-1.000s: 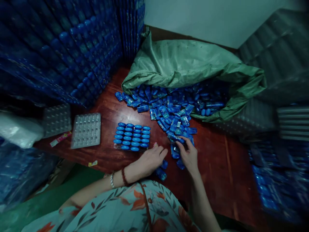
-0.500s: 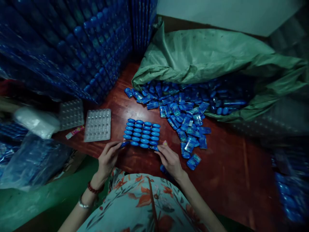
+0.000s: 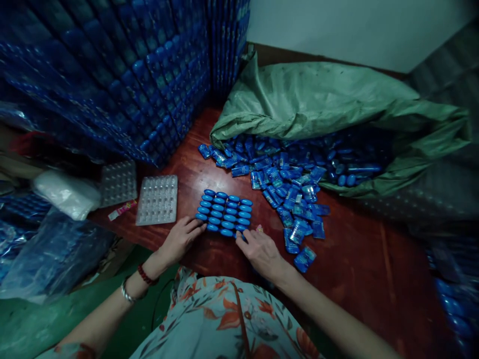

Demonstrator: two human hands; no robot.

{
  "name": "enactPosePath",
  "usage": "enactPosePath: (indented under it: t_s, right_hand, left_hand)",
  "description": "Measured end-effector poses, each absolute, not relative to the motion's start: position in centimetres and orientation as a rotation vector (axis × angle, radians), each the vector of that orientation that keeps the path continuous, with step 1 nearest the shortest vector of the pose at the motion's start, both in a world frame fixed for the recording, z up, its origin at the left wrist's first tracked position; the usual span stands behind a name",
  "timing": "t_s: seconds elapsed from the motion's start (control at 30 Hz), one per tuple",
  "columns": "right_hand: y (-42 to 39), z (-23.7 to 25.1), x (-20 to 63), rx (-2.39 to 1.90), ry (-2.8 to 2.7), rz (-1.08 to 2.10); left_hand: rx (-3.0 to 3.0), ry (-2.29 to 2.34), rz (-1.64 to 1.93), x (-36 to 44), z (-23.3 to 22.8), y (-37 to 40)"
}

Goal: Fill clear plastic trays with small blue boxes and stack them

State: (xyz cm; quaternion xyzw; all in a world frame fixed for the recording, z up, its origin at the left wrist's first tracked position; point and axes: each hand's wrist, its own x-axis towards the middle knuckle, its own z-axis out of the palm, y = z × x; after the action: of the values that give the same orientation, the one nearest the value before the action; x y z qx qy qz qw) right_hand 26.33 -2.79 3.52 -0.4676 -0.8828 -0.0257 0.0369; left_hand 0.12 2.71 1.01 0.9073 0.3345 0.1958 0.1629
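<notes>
A clear blister tray filled with blue capsule-shaped pieces [image 3: 225,213] lies on the red-brown wooden table [image 3: 359,259]. My left hand [image 3: 180,239] rests on the table with its fingertips at the tray's near left corner. My right hand [image 3: 260,251] touches the tray's near right corner, fingers spread flat. Whether a small blue piece sits under its fingertips is hard to tell. Loose blue wrapped pieces [image 3: 290,189] spill from a green sack [image 3: 318,104] toward my right hand.
Two empty clear trays [image 3: 157,199] [image 3: 119,182] lie left of the filled one, with a small pink wrapper [image 3: 121,210] beside them. Tall stacks of filled blue trays [image 3: 123,75] wall the left side. Plastic bags [image 3: 56,249] sit at the near left.
A second ago my right hand was picking among the loose pieces and my left lay beside it. Both hands have since come to the filled tray's near corners. The view shifted slightly.
</notes>
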Motion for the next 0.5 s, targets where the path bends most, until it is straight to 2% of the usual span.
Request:
enactPosePath:
  t_s: [0.13, 0.27, 0.43, 0.5]
  right_hand:
    - [-3.2, 2.8, 26.3, -1.539, -2.406, -0.036]
    - [-1.5, 0.4, 25.2, -1.686, -1.992, 0.054]
    - [1.3, -1.9, 24.8, -1.621, -1.746, 0.261]
    - [2.2, -1.7, 25.6, -1.549, -1.62, 0.445]
  left_hand:
    - [2.52, 1.227, 0.723, 0.7, 0.5, 2.8]
    - [2.068, 1.48, 0.84, 3.7, -0.6, 4.5]
    - [1.505, 1.401, 0.772, 6.5, -2.1, 6.7]
    - [1.321, 1.357, 0.757, 6.4, -2.6, 7.1]
